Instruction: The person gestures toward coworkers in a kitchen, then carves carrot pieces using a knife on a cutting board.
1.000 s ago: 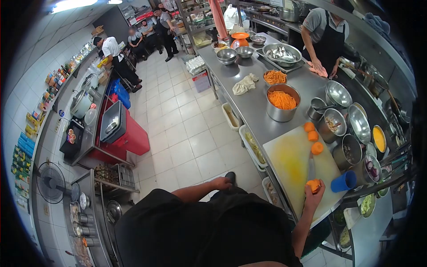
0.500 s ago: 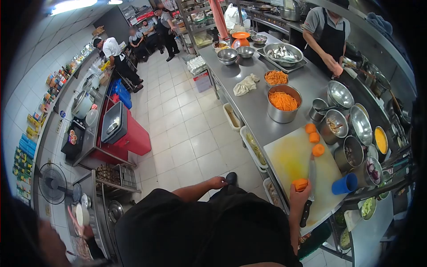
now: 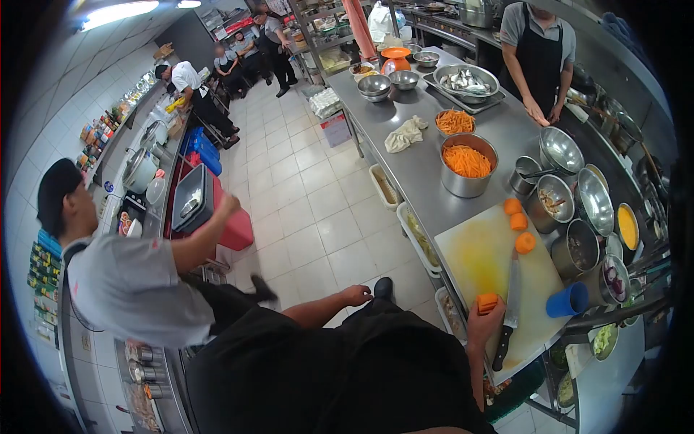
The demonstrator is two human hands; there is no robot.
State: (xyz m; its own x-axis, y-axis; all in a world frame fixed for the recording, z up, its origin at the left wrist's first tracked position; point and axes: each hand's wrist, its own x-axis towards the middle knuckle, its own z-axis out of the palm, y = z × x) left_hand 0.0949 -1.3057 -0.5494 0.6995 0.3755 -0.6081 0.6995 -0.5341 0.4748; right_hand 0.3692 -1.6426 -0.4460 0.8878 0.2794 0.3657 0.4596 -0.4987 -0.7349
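My right hand (image 3: 486, 322) is closed round a cut piece of carrot (image 3: 487, 302) near the left edge of the cutting board (image 3: 463, 249). Beside it a knife (image 3: 513, 293) lies flat, its black handle toward me. Several peeled carrot chunks (image 3: 518, 221) stand in a row at the board's far right edge. My left hand (image 3: 356, 295) hangs over the floor by my shoe, away from the table, its fingers curled in with nothing visible in them.
Beyond the board stands a pot of carrot strips (image 3: 466, 168). A blue cup (image 3: 567, 300) and several metal bowls (image 3: 596, 202) line the right side. One co-worker (image 3: 538, 58) stands across the table; another (image 3: 137, 282) passes close on my left, near a red bin (image 3: 235, 228).
The co-worker on my left has come forward from the lower left corner into the aisle, arm stretched out. The view has shifted slightly. My right hand still holds the carrot piece.
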